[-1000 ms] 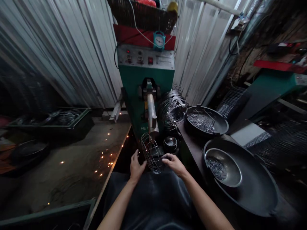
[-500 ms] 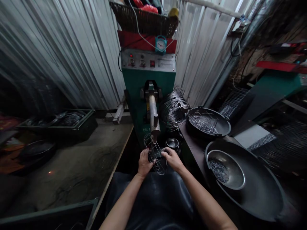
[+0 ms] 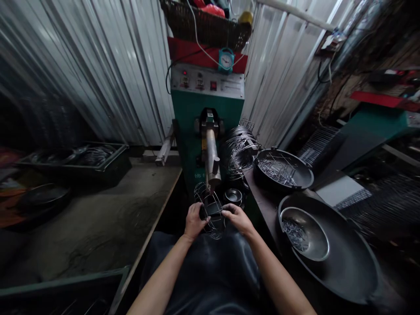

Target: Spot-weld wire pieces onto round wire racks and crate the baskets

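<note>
Brought onto the wire cage (image 3: 214,208) within the past second, a worker's left hand (image 3: 194,220) grasped it opposite the pinching right hand (image 3: 239,220), holding it between them at a machine's tip (image 3: 211,191), its curved frame apparently formed, any remaining joints too dim to tell.

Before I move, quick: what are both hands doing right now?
Left hand: closed on the near left side of the wire cage.
Right hand: fingertips pinched on its right side.
</note>
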The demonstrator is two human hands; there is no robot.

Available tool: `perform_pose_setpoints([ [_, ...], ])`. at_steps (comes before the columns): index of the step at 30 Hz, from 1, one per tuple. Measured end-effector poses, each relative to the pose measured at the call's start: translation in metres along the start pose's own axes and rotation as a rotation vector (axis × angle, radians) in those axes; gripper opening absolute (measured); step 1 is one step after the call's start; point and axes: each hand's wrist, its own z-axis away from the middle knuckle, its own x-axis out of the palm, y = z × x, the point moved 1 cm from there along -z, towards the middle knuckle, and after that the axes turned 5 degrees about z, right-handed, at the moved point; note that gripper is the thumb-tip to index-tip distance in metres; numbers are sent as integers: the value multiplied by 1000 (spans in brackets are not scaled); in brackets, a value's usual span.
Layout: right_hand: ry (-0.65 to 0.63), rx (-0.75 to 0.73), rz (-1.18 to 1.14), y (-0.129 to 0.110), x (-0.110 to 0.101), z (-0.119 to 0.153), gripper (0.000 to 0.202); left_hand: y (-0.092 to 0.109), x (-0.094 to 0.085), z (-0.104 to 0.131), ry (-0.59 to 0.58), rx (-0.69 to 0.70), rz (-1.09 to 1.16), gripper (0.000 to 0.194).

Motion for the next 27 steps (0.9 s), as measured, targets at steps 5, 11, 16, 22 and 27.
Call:
perform_pose_setpoints([
  [5,25,-41,-33,-4,5,-3,21,-1,1,-1,23,-50,17,50],
  [11,45,-68,7,-18,12,-20,21,-9,4,-7,-2,-163,76,52],
  [16,34,-90,-61,-15,9,-12,28,-8,6,-4,-118,-231,189,56],
  [22,220,171,-219,58,-18,18,44,-8,5,-4,-137,-237,221,57],
  [27,366,124,-40,110,-25,35,43,-4,5,-1,-45,-219,153,55],
])
